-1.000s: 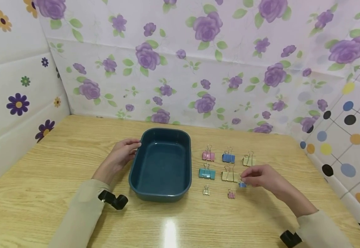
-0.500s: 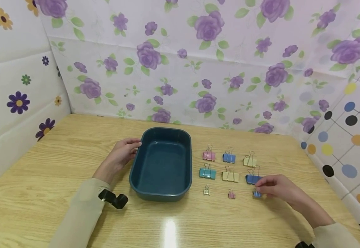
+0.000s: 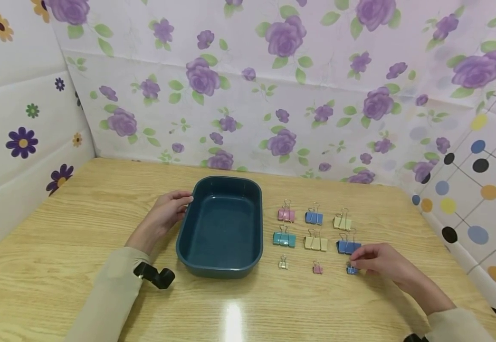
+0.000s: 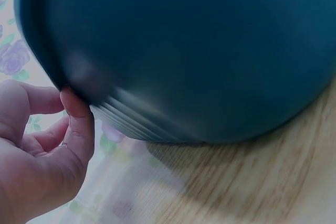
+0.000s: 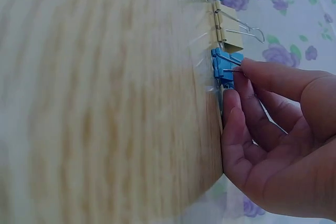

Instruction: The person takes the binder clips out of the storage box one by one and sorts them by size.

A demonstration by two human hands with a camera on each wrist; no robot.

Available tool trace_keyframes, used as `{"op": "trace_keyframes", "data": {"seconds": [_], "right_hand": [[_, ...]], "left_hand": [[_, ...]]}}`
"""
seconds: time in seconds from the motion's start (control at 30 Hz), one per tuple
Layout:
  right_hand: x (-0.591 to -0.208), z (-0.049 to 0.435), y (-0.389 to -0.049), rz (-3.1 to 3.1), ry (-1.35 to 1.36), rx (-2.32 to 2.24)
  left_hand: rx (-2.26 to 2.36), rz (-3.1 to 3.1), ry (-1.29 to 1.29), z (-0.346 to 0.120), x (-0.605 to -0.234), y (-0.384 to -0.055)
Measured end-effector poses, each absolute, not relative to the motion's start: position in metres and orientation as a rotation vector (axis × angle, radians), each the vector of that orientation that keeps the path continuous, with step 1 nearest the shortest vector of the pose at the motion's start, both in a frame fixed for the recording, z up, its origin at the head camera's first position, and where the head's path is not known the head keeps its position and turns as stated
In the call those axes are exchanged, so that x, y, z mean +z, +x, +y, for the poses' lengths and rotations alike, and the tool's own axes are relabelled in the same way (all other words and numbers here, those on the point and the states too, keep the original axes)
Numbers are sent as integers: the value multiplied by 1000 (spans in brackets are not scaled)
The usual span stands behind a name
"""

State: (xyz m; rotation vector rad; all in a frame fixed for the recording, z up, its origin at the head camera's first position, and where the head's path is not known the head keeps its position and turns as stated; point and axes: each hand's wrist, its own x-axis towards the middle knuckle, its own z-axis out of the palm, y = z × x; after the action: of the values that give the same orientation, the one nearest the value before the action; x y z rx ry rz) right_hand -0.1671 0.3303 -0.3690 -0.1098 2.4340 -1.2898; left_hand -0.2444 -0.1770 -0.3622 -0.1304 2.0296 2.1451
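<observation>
My left hand (image 3: 167,212) holds the left rim of a deep dark teal tray (image 3: 219,274); in the left wrist view its thumb and a finger meet at that rim. With thumb and forefinger, my right hand (image 3: 386,263) pinches a wire handle of a small blue binder clip (image 3: 351,271). That clip is low at the tabletop, just in front of a large blue binder clip (image 3: 348,247). To its left in the same front row stand a small pink clip (image 3: 318,269) and a small pale yellow clip (image 3: 283,264).
Behind the small clips stand a teal clip (image 3: 284,239) and a pale yellow clip (image 3: 315,243). The back row has a pink clip (image 3: 286,215), a blue clip (image 3: 314,218) and a yellow clip (image 3: 342,223). A flowered cloth (image 3: 248,104) hangs behind the wooden table (image 3: 179,308).
My right hand has carried the small blue clip rightward and nearer, from beside the large yellow clip to in front of the large blue one. The left hand stays on the tray.
</observation>
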Motion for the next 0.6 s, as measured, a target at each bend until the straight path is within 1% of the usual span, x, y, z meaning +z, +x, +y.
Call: {"op": "trace_keyframes", "data": {"seconds": [0.33, 0.6], "right_hand": [[-367, 332, -166, 2413, -91, -1308], [-361, 339, -165, 2447, -75, -1327]], "left_hand": [[2047, 2087, -142, -177, -360, -243], [1836, 2364, -174, -175, -349, -238]]}}
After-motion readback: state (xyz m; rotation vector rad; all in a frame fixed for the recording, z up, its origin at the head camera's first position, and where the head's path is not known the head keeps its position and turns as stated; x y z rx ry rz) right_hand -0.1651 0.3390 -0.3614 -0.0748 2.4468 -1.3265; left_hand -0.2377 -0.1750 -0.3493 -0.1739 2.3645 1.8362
